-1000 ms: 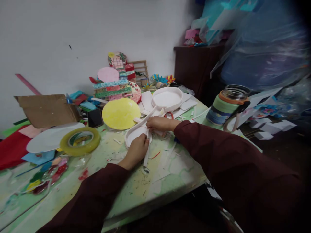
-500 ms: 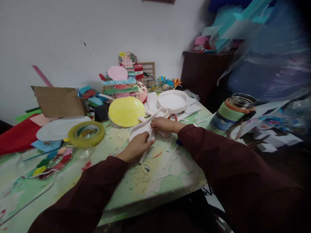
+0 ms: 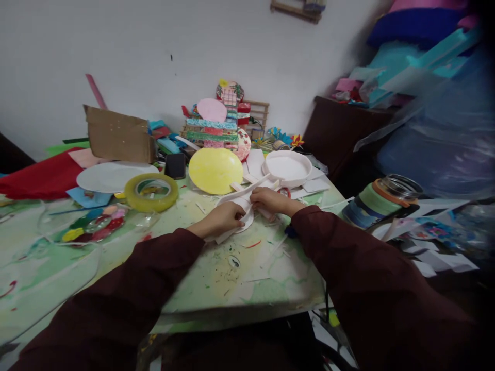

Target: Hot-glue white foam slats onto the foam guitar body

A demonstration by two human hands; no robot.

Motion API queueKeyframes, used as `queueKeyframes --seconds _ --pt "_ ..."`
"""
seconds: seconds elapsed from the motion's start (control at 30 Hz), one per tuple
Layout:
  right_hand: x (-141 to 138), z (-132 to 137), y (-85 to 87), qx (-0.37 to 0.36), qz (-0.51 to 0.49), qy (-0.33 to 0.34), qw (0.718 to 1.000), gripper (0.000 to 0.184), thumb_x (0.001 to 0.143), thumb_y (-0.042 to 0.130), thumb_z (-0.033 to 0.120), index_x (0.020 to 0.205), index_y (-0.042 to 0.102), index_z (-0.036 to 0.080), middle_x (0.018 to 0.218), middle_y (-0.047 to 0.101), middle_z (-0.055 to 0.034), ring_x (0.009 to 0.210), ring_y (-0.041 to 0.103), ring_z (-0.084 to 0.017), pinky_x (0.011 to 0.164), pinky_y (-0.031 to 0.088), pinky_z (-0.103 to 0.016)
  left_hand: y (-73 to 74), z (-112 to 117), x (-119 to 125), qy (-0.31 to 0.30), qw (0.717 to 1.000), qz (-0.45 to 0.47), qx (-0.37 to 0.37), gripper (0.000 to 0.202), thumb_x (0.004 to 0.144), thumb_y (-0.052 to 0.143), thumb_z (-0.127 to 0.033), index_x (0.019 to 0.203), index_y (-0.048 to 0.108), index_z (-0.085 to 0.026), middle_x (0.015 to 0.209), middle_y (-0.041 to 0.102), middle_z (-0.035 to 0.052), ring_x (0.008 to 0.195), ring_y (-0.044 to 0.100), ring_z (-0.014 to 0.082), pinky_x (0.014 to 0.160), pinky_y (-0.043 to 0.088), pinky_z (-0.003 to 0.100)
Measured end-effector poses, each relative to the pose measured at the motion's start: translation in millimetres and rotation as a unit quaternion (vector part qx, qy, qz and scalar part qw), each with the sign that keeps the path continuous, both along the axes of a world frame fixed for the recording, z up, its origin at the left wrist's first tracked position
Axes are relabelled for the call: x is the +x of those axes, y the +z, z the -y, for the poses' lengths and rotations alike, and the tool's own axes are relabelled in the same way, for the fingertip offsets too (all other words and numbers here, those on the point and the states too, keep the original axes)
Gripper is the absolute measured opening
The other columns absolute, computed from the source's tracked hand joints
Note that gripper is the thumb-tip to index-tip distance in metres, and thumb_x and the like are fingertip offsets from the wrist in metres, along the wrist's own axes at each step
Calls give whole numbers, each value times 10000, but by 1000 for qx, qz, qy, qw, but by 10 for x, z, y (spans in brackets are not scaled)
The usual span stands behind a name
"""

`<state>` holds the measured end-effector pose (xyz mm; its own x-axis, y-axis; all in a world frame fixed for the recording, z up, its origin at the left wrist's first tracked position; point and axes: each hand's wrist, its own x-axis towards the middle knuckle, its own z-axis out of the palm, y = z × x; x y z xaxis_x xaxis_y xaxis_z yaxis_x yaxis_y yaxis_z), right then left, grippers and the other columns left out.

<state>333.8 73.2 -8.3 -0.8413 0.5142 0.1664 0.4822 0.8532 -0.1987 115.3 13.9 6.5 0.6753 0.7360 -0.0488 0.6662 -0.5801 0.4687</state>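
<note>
My left hand (image 3: 222, 219) is closed on a white foam strip piece (image 3: 243, 216) lying on the paint-stained table (image 3: 216, 278). My right hand (image 3: 268, 200) is closed on the same white foam piece from the far side, its fingers curled over it. A long white strip (image 3: 253, 186) runs from the hands toward a round white foam dish (image 3: 286, 168). A yellow disc (image 3: 215, 170) lies just behind my hands.
A roll of yellowish tape (image 3: 151, 191), a white oval sheet (image 3: 112, 176), a phone (image 3: 175, 165), brown cardboard (image 3: 119, 134) and a paint palette (image 3: 93, 226) lie on the left. Colourful craft pieces (image 3: 222, 123) stand at the wall. A bottle (image 3: 381, 201) lies at the right.
The view has swung left and up, so everything sits further right. My left hand has slid up over the white foam piece, closer to my right hand.
</note>
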Motion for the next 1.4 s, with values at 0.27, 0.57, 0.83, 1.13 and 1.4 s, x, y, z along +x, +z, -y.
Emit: queueKeyframes --seconds 0.27,0.57,0.83,1.13,1.4 --pt "6 -4 24 -7 -5 11 1000 130 844 505 170 783 617 145 815 560 -57 786 502 -174 721 393 -281 37 -26 -22 -14 1000 -5 7 135 672 533 -228 695 635 -143 616 565 -5 569 443 119 547 256 253" --pt "29 124 54 -8 -30 -28 999 413 731 541 55 1132 591 142 1124 603 -123 1067 521 -233 929 374 -385 21 28 -6 12 999 -10 34 145 665 527 -229 702 644 -152 631 595 16 550 463 131 514 251 266" --pt "-115 252 -38 -34 -49 -22 998 138 859 577 283 863 664 176 940 653 -68 943 568 -200 917 303 -370 -51 4 -4 6 998 -17 56 155 692 513 -240 703 643 -157 644 617 31 568 476 138 520 252 272" --pt "-173 232 -103 -66 -65 -68 993 194 847 608 353 784 659 176 1014 642 -73 1035 534 -217 999 173 -429 1 47 5 17 997 -39 61 175 699 524 -246 754 668 -162 628 608 32 539 461 141 518 261 279" --pt "-226 250 -75 -54 -71 -75 993 210 851 600 356 771 652 169 1012 626 -79 1042 498 -226 975 209 -421 19 81 42 49 995 -60 67 202 722 515 -243 833 657 -151 753 653 69 657 552 188 566 338 290"
